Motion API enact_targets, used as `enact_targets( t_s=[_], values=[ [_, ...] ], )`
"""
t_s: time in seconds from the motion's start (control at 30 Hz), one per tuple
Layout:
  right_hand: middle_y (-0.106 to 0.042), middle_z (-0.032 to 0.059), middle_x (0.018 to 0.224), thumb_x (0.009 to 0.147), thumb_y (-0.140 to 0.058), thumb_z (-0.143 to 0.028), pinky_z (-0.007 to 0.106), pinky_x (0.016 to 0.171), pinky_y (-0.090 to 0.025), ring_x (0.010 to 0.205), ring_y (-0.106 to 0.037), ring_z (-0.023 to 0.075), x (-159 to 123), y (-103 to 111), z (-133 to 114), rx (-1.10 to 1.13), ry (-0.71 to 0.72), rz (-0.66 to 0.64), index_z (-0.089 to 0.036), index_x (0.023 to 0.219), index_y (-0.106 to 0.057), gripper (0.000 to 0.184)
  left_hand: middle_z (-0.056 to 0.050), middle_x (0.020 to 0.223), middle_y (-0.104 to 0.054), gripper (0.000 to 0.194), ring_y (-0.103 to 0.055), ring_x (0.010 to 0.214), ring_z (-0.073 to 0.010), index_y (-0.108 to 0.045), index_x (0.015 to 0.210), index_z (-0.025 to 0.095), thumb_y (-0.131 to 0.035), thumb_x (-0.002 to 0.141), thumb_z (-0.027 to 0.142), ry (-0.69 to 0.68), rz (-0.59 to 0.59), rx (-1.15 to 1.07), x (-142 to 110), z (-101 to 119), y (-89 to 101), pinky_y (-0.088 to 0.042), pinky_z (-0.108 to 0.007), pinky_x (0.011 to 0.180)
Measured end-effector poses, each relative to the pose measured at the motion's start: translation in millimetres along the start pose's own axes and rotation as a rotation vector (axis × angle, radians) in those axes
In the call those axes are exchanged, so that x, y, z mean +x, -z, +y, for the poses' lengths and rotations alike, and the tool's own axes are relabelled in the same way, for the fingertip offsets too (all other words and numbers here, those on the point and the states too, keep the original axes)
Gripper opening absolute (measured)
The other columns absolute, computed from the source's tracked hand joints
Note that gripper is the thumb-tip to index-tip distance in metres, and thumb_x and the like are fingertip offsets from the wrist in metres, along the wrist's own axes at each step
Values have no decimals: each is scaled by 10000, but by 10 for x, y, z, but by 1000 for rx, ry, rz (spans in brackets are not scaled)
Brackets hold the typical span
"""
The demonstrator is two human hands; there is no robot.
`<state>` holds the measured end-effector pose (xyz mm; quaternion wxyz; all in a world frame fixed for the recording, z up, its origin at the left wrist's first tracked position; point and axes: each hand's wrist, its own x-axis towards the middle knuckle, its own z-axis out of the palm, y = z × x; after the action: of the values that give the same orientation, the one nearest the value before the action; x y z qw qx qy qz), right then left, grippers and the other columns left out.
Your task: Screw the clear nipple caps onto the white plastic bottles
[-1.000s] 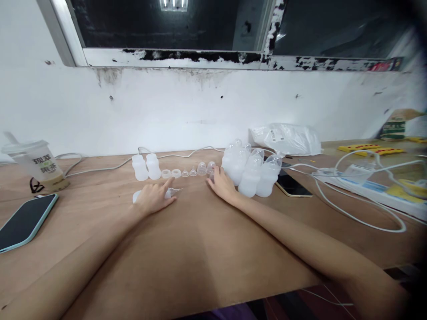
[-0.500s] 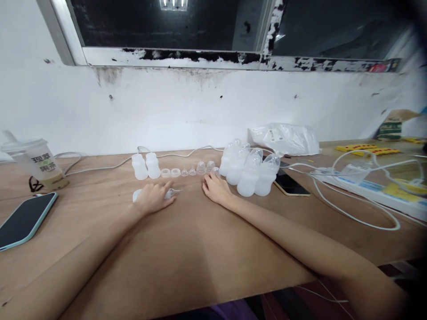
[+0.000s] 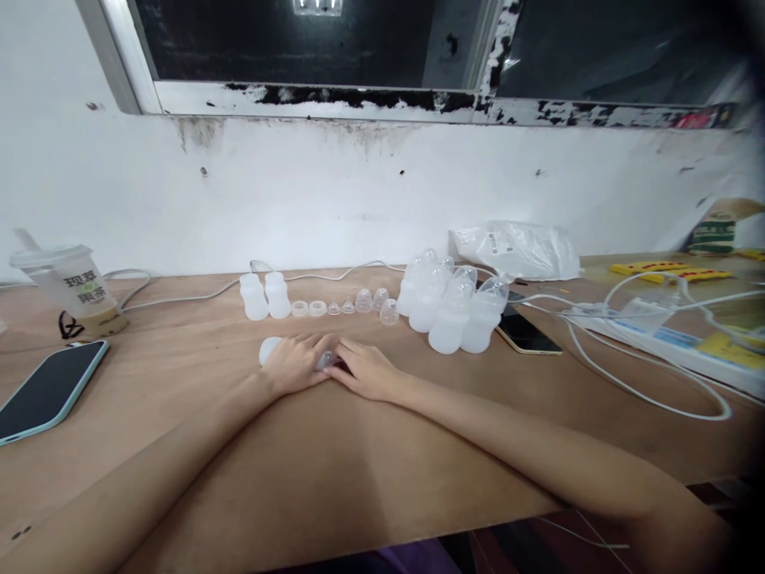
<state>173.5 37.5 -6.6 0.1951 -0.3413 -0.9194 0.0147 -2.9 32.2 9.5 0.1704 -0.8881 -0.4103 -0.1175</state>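
My left hand (image 3: 296,363) is closed over a small white baby bottle (image 3: 270,347) that lies on its side, its base poking out to the left. The clear teat (image 3: 326,360) of this bottle points right, partly covered by fingers. My right hand (image 3: 364,369) meets it there, thumb and fingers pinched round the teat's tip; the tip itself is hidden. Behind the hands runs a row of parts: two white collar rings (image 3: 308,308), two clear teats (image 3: 340,307) and three clear dome caps (image 3: 380,301). Two open bottles (image 3: 265,296) stand at the row's left end.
Several capped bottles (image 3: 451,315) stand to the right, with a plastic bag (image 3: 519,249) behind. A dark phone (image 3: 529,331), white cables and a power strip (image 3: 687,343) lie farther right. At left are a drink cup (image 3: 75,291) and another phone (image 3: 51,391).
My right hand has moved left and nearer, from the dome caps to the teat of the held bottle. The rightmost cap now shows fully. My left hand has shifted slightly right with the bottle.
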Motion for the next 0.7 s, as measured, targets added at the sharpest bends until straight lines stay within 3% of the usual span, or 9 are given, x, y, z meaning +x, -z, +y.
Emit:
enact_targets(
  t_s=[0.2,0.33,0.43,0.57,0.7],
  values=[
    [-566,24,787,845,-346,-405,233,621,-359,714,-513,124,95,43,99,139,-21,-15,-165,770,-517,304,-76,1007,-583,494,-547,917,-192,-428,1108,173,-366,773,530,-89,39,-71,16,-94,-34,-435,-291,737],
    [-546,3,713,829,-385,-403,213,577,-325,639,-477,105,139,67,170,170,-38,20,-164,708,-514,297,-102,1018,-583,487,-531,958,-221,-474,1064,166,-388,757,534,-1,93,-10,6,-213,-71,-415,-319,788],
    [-563,8,738,831,-367,-414,221,589,-335,650,-488,111,137,63,192,199,-115,26,-170,769,-532,301,-109,1010,-591,514,-541,940,-234,-494,1042,167,-390,737,566,63,129,26,-22,-280,-103,-415,-327,781],
    [-573,63,960,800,-393,-467,264,692,-372,828,-521,152,106,63,177,253,-171,39,-169,1079,-468,416,-93,945,-617,484,-571,862,-217,-509,1021,167,-365,756,546,34,134,26,-47,-269,-123,-428,-313,729],
    [-574,73,956,757,-432,-516,283,690,-385,820,-519,171,84,72,147,242,-110,-4,-160,1029,-504,454,-88,872,-626,475,-584,788,-211,-512,981,149,-344,769,539,-33,105,44,-12,-167,-107,-435,-302,652]
  ],
)
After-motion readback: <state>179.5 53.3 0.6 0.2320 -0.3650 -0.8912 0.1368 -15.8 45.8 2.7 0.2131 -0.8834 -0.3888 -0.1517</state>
